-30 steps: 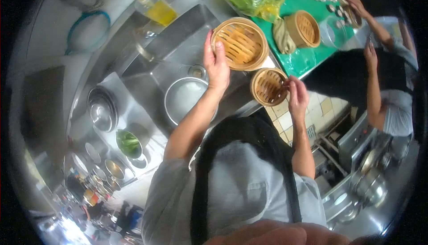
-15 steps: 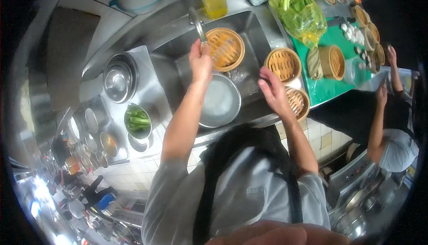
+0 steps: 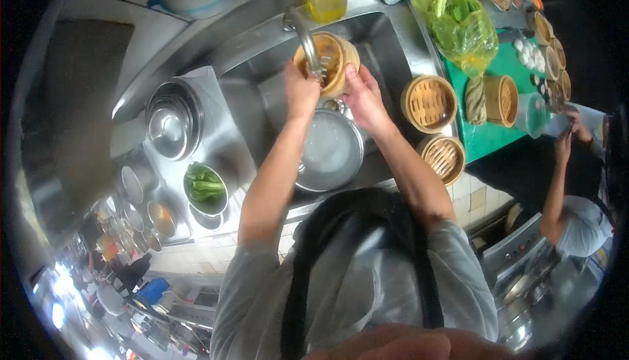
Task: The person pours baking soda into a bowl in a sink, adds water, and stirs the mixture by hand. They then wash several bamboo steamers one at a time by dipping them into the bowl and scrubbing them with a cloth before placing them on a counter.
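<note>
A round bamboo steamer basket (image 3: pixel 352 54) is tilted beneath the metal faucet (image 3: pixel 305 40), over the sink (image 3: pixel 386 52). My left hand (image 3: pixel 303 94) grips its left side, its fingers partly hidden by the spout and rim. On the right side of the basket, my right hand (image 3: pixel 365 101) is closed with the thumb along the wall. Water appears to run into the slatted inside. Below both hands sits a wide metal bowl (image 3: pixel 331 153) of cloudy water. Two more bamboo steamers (image 3: pixel 429 103) (image 3: pixel 443 159) lie at the sink's right edge.
A green cutting board (image 3: pixel 485 140) on the right carries another steamer (image 3: pixel 503 101) and a twisted cloth (image 3: pixel 476 100). Bagged greens (image 3: pixel 458 26) lie behind. To the left are stacked metal bowls (image 3: pixel 171 121) and a bowl of leafy greens (image 3: pixel 206 186). A co-worker (image 3: pixel 576 222) stands far right.
My right hand has moved left from beside the other steamers onto the basket under the faucet. The basket has tipped up, its side wall now showing.
</note>
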{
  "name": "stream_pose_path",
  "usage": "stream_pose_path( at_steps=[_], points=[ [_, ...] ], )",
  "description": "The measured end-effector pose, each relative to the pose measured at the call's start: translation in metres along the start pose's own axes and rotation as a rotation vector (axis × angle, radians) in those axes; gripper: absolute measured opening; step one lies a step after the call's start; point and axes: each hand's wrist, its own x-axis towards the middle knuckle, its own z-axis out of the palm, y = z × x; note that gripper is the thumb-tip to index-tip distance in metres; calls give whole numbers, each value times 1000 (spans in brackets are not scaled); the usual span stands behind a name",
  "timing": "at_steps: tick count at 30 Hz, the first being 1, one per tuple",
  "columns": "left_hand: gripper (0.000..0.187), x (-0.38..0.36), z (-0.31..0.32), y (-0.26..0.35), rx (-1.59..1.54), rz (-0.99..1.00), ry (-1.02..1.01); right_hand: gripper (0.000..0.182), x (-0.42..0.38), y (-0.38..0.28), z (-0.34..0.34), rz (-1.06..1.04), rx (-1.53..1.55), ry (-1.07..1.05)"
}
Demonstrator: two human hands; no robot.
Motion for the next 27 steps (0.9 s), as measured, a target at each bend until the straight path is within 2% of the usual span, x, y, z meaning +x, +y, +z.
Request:
stream_pose_path(
  at_steps=[2, 3, 4, 5, 6, 8, 9, 11, 12, 14, 17, 19, 20, 22, 23, 24, 26, 27],
  points=[
    [53, -11, 12, 7, 163, 325, 213, 44, 12, 1, -3, 23, 170, 129],
    [53, -24, 13, 16, 157, 323, 208, 48, 15, 2, 0, -11, 142, 124],
    [51, -41, 9, 26, 340, 541, 184, 52, 17, 4, 4, -43, 116, 118],
    [49, -49, 7, 31, 525, 759, 158, 40, 18, 5, 10, -71, 128, 112],
    [49, -46, 10, 23, 524, 757, 156, 40, 18, 8, 9, -70, 127, 114],
    [46, -39, 11, 12, -135, 339, -77, 35, 20, 14, 9, -70, -40, 25],
    [42, -40, 4, 24, -147, 55, -81, 32, 21, 16, 9, -58, -73, -1],
    [43, -20, 9, -6, -208, 13, -1, 33, 16, 19, 18, -87, -154, -64],
    [45, -13, 5, 8, -275, -18, 73, 34, 13, 12, 27, -130, -237, -122],
    [48, -12, -2, 15, -263, 17, 94, 37, 10, 9, 34, -135, -168, -152],
    [37, -8, -7, 2, -270, 15, -19, 34, 12, 10, 25, -226, -284, -73],
    [24, -25, -15, -6, -93, 372, -77, 33, 9, -3, 18, 2, -83, -8],
    [24, -32, -18, -5, -93, 369, -80, 33, 9, -2, 16, 5, -83, -5],
    [29, -42, -22, -2, 27, 447, -206, 26, 15, 2, 10, -107, -47, 40],
    [34, -45, -19, 0, -27, 328, -278, 26, 19, 10, 2, -127, -79, 35],
    [34, -48, -13, 8, -26, 328, -278, 26, 17, 5, 4, -126, -79, 34],
    [45, -54, 5, 24, -96, 449, -48, 25, 11, -5, 6, -115, -74, 41],
    [54, -52, 13, 26, -2, 518, -20, 25, 10, 0, 1, -117, -74, 37]
  ],
)
